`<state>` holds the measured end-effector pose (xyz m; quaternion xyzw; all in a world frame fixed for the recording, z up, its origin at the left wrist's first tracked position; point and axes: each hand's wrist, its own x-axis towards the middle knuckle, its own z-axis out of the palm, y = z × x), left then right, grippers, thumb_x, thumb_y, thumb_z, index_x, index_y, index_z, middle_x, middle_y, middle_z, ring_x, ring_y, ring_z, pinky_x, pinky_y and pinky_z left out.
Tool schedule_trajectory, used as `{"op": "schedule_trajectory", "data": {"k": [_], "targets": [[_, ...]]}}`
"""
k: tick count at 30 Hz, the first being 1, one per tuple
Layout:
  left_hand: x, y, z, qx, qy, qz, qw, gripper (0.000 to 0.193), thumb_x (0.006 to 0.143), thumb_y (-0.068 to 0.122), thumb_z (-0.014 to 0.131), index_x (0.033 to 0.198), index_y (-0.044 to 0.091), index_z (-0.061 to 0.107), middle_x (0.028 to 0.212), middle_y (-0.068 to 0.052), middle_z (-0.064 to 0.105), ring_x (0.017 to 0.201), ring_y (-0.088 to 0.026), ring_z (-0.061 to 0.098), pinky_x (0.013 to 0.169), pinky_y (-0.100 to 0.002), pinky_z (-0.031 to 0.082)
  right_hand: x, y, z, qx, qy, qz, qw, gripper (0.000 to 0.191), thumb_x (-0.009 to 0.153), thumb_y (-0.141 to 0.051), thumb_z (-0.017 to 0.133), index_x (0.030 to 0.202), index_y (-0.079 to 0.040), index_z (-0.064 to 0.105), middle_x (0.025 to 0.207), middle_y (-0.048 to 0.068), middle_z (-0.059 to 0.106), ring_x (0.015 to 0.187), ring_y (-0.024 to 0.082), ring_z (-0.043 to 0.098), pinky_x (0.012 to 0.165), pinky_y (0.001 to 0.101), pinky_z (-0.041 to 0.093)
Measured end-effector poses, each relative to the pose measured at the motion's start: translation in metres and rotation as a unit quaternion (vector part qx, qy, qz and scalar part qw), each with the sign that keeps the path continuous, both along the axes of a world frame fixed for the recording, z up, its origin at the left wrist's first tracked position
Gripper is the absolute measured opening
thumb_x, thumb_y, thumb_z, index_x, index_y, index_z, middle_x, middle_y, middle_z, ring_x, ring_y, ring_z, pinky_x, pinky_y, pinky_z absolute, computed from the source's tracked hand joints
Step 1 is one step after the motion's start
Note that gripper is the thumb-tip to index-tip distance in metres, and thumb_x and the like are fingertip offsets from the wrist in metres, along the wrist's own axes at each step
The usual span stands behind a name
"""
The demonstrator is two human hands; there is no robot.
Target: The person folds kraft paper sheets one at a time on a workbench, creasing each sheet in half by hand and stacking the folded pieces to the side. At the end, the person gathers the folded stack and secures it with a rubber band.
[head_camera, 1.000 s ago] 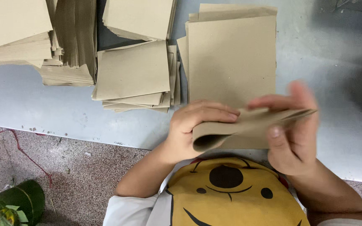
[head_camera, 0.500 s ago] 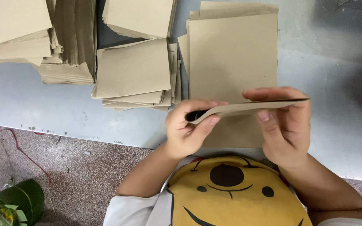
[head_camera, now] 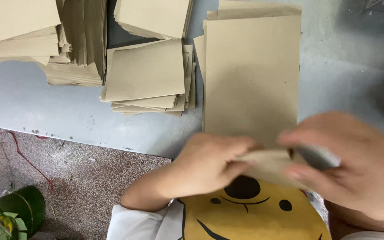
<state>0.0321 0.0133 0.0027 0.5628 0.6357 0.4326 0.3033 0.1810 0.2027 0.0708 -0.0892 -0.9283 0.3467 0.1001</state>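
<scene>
left hand (head_camera: pixel 210 166): knuckles up, fingers curled inward and pinched on the near left part of the folded paper piece (head_camera: pixel 270 166), forearm running back toward the body.
right hand (head_camera: pixel 347 164): blurred, palm down, fingers bent over the right part of the same paper piece and gripping it; thumb hidden.
folded paper piece: thin tan-brown paper, matte, held between both hands just above the chest; its exact shape is lost in the blur.
flat sheet stack (head_camera: pixel 252 75): tall rectangular tan sheets lying directly beyond the hands, near edge covered by them.
small stack (head_camera: pixel 150 75): squarer tan pieces, loosely fanned, beyond and left of the left hand.
upper stack (head_camera: pixel 154 17): more tan pieces, farther out behind the small stack.
far-left piles (head_camera: pixel 36 40): thick, uneven heaps of the same paper, well apart from the left hand.
table (head_camera: pixel 45 106): smooth pale grey-blue surface under all the stacks.
floor (head_camera: pixel 81 178): speckled reddish stone, left of the left arm.
shirt (head_camera: pixel 245 213): yellow cartoon face print, under the hands.
green container (head_camera: pixel 16 213): far left, near the floor.
</scene>
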Motion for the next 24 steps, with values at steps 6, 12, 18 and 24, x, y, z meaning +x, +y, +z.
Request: {"op": "schedule_trajectory", "data": {"k": [6, 12, 18, 24], "targets": [[0.002, -0.004, 0.006, -0.026, 0.017, -0.047, 0.998, 0.019, 0.102, 0.025, 0.066, 0.106, 0.008, 0.059, 0.080, -0.008, 0.066, 0.071, -0.031, 0.068, 0.056, -0.044, 0.049, 0.011, -0.008, -0.059, 0.010, 0.071, 0.028, 0.997, 0.014, 0.082, -0.020, 0.081, 0.086, -0.012, 0.071, 0.072, 0.002, 0.069, 0.060, 0.018, 0.064, 0.056, 0.0303, 0.048], [-0.010, -0.030, -0.001, -0.036, 0.111, -0.031, 0.993, 0.011, 0.099, 0.016, 0.066, 0.106, 0.009, 0.060, 0.070, -0.007, 0.064, 0.060, -0.028, 0.066, 0.053, -0.043, 0.048, 0.022, 0.016, -0.072, 0.055, 0.104, -0.117, 0.986, 0.014, 0.103, -0.015, 0.073, 0.094, -0.006, 0.069, 0.081, 0.007, 0.068, 0.063, 0.017, 0.064, 0.058, 0.0263, 0.046], [-0.029, -0.055, 0.015, -0.021, 0.165, 0.037, 0.985, 0.008, 0.095, 0.015, 0.068, 0.102, 0.011, 0.068, 0.075, -0.007, 0.068, 0.063, -0.027, 0.067, 0.058, -0.041, 0.050, 0.022, 0.015, -0.081, -0.021, 0.124, -0.157, 0.980, 0.024, 0.106, -0.027, 0.075, 0.108, -0.004, 0.070, 0.088, 0.008, 0.071, 0.072, 0.014, 0.063, 0.066, 0.0237, 0.046], [-0.092, -0.083, 0.021, 0.093, 0.355, 0.401, 0.839, 0.020, 0.105, -0.013, 0.059, 0.116, 0.001, 0.069, 0.119, -0.015, 0.074, 0.115, -0.028, 0.071, 0.095, -0.038, 0.056, -0.005, 0.015, -0.058, 0.084, 0.011, 0.087, 0.993, 0.054, 0.080, -0.053, 0.076, 0.109, -0.009, 0.067, 0.109, 0.007, 0.070, 0.105, 0.027, 0.065, 0.090, 0.0413, 0.051]]}}
